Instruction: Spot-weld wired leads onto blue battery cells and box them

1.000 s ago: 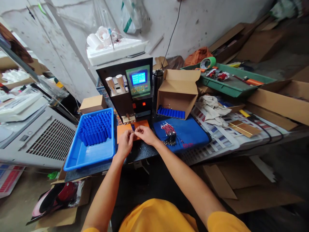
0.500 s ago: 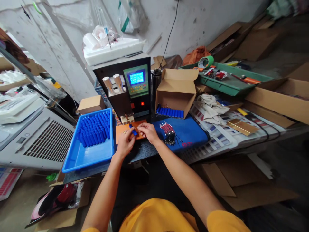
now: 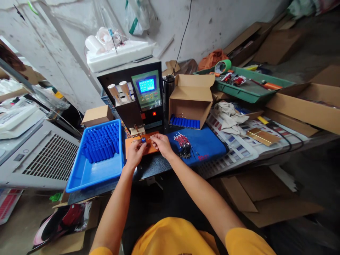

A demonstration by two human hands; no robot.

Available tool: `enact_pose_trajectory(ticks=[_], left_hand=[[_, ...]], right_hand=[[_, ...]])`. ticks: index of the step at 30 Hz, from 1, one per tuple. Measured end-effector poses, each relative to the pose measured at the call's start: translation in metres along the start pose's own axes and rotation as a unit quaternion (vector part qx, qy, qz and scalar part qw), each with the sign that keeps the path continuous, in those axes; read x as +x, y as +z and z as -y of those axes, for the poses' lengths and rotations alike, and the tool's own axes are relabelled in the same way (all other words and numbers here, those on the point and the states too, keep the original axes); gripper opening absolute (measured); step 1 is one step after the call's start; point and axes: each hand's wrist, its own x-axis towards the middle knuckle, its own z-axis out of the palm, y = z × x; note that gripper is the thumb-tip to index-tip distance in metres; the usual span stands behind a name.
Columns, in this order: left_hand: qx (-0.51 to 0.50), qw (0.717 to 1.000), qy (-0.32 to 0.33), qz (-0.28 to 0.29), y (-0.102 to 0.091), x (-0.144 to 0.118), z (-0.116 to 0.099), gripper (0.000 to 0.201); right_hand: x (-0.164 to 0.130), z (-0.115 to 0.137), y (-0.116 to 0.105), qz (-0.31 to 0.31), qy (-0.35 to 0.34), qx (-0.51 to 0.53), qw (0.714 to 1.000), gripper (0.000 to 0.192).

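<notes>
Head view: one small blue-sleeved cylinder (image 3: 143, 140) is gripped by the fingers of the left hand (image 3: 136, 151), one end turned toward the camera, over a flat orange board (image 3: 150, 150); contact with the board cannot be told. The right hand (image 3: 161, 144) is held just apart, thumb and finger pinched together; whether something thin is held there is too small to tell. Handling (judged): cylinder fairly light, stiff, smooth, prone to roll; best held round the sleeve at mid-length, ends left free. To the left, similar cylinders are stood in a bright-blue plastic tray (image 3: 95, 174). Beyond the board, a black box-shaped machine (image 3: 125, 115) with a lit screen is seen.
</notes>
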Motion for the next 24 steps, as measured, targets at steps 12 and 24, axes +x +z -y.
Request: enact_pose_trajectory(ticks=[12,24], left_hand=[[-0.030,0.999,-0.043,0.003,0.006,-0.001,0.007,0.024],[-0.007,0.999,-0.038,-0.026,0.011,-0.002,0.013,0.030]], right_hand=[[0.011,0.001,0.014,-0.011,-0.042,-0.055,0.998,0.022],[0.019,-0.005,0.021,-0.023,-0.110,-0.199,0.973,0.016]])
